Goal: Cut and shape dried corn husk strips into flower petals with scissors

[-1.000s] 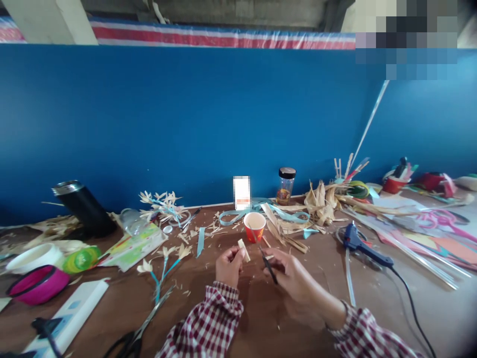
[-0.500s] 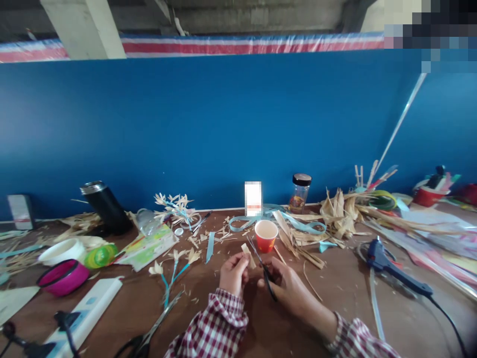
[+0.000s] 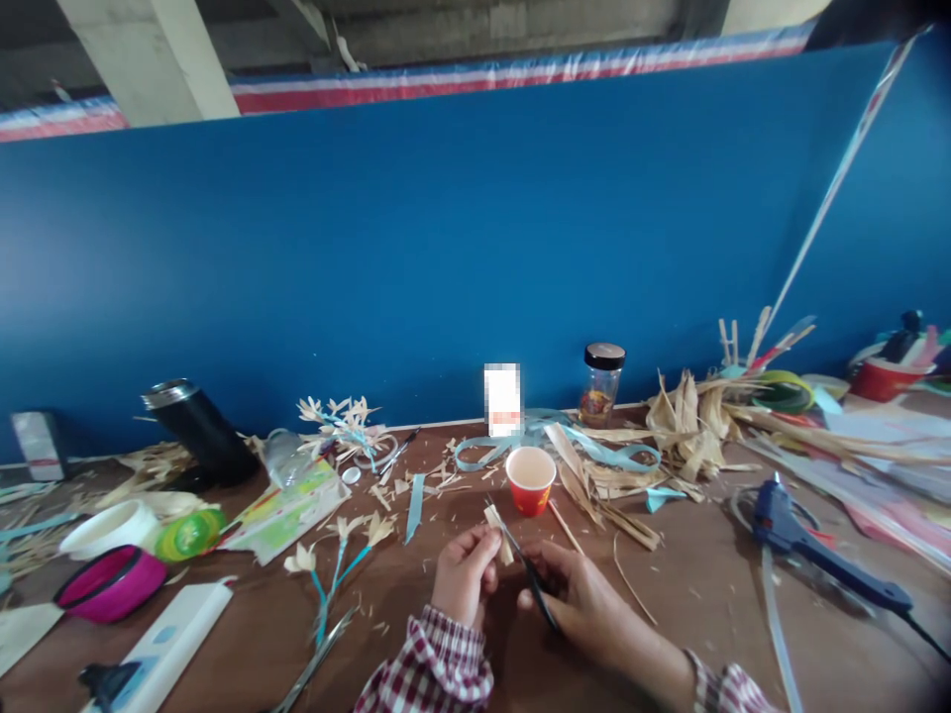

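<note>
My left hand [image 3: 462, 576] pinches a small pale strip of dried husk [image 3: 497, 523] above the brown table [image 3: 690, 594]. My right hand [image 3: 576, 604] grips small black scissors [image 3: 520, 560], whose blades are at the strip. Both hands are closed, wrists in red-and-white checked sleeves. A red paper cup [image 3: 530, 479] stands just behind the hands. Husk scraps lie scattered around them.
A blue glue gun [image 3: 806, 540] with cable lies at right. Dried husks [image 3: 687, 421], light-blue ribbon [image 3: 554, 441] and a small jar [image 3: 600, 371] are at the back. At left lie a black flask [image 3: 199, 431], husk flowers [image 3: 338, 540], tape rolls [image 3: 111, 584], larger scissors [image 3: 312, 668].
The scissors have closed in on the husk strip, which my left hand now holds lower and nearer the blades. The view has shifted left and tilted.
</note>
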Demonstrator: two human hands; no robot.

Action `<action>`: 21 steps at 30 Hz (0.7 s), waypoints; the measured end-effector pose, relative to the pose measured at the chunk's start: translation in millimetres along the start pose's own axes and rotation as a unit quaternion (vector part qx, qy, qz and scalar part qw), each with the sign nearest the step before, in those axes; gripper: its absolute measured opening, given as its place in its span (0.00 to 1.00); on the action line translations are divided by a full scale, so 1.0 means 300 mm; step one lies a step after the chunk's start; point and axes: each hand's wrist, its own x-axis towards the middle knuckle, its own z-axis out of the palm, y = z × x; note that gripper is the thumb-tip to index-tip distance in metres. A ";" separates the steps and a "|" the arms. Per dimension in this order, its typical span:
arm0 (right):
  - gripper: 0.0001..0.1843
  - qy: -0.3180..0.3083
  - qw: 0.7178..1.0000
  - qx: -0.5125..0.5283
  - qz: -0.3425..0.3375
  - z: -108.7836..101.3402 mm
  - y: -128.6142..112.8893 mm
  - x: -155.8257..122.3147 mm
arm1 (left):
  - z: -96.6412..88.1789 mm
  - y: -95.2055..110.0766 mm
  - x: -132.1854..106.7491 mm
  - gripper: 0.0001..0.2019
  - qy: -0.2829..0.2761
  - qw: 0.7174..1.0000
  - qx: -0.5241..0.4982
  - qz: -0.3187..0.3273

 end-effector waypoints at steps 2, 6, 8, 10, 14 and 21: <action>0.18 -0.001 1.000 0.012 -0.002 -0.001 -0.005 0.000 | -0.003 -0.002 0.003 0.21 -0.004 1.000 0.014 0.005; 0.18 0.000 1.000 0.016 -0.004 -0.001 -0.008 0.000 | -0.007 -0.003 0.004 0.20 -0.002 0.999 0.037 -0.005; 0.18 0.005 1.000 0.006 -0.003 -0.002 -0.008 0.000 | -0.009 -0.004 0.004 0.20 -0.002 0.999 0.043 -0.009; 0.18 0.012 1.000 -0.003 -0.003 -0.003 -0.007 0.000 | -0.011 -0.006 0.004 0.20 -0.006 0.999 0.044 -0.007; 0.17 0.014 1.000 -0.002 -0.008 -0.009 -0.011 -0.001 | -0.014 -0.010 0.008 0.20 -0.008 0.999 0.037 -0.005; 0.18 0.039 0.999 0.032 0.002 -0.004 -0.015 -0.005 | -0.018 -0.015 0.016 0.20 -0.011 1.000 0.029 -0.006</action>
